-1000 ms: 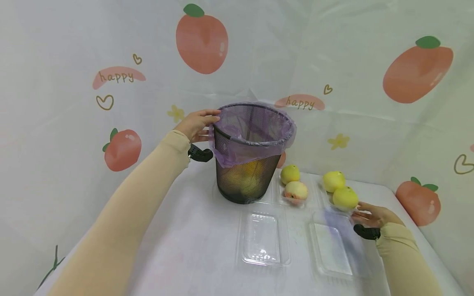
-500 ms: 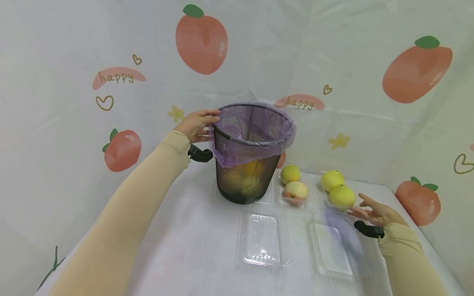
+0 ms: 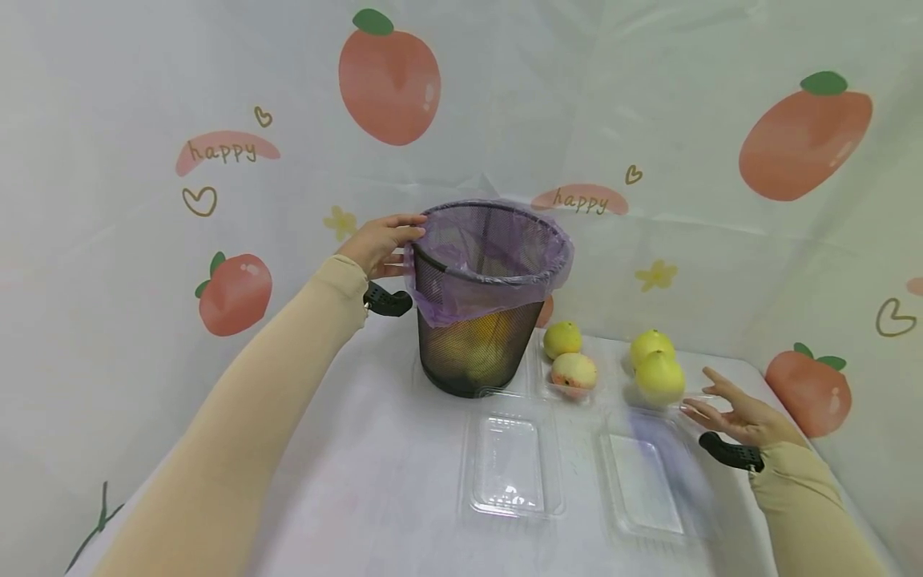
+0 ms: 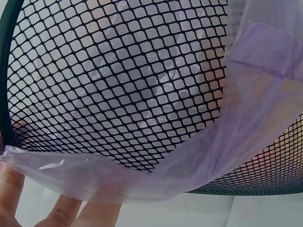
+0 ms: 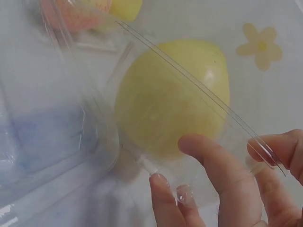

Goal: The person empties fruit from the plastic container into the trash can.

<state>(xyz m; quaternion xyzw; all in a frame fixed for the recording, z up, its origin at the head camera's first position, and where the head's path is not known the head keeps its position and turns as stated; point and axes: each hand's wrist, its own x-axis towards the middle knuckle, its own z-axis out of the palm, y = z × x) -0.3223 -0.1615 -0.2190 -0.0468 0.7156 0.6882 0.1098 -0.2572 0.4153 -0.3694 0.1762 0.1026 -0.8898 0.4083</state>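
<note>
My left hand (image 3: 382, 244) grips the rim of a black mesh wastebasket (image 3: 479, 361). A purple bag (image 4: 265, 71) lines it and folds over the rim; yellow and orange shapes show through the lower mesh. In the left wrist view, several fingertips reach under the bag's hanging edge. On the right, my right hand (image 3: 739, 413) pinches the thin edge of a clear plastic box (image 5: 208, 90), with one finger extended near a yellow fruit (image 5: 175, 94). In the head view, this fruit sits in front of another yellow fruit (image 3: 652, 346).
Beside the wastebasket, a clear box holds a yellow-green fruit (image 3: 562, 340) and a pink-and-yellow fruit (image 3: 574, 372). Two more clear boxes, a left one (image 3: 508, 465) and a right one (image 3: 644, 485), lie nearer on the white table (image 3: 375, 481). A printed cloth (image 3: 490, 96) hangs behind.
The front yellow fruit has shifted left and my right hand has drawn slightly away to the right, its index finger lifting. My left hand keeps its place on the wastebasket.
</note>
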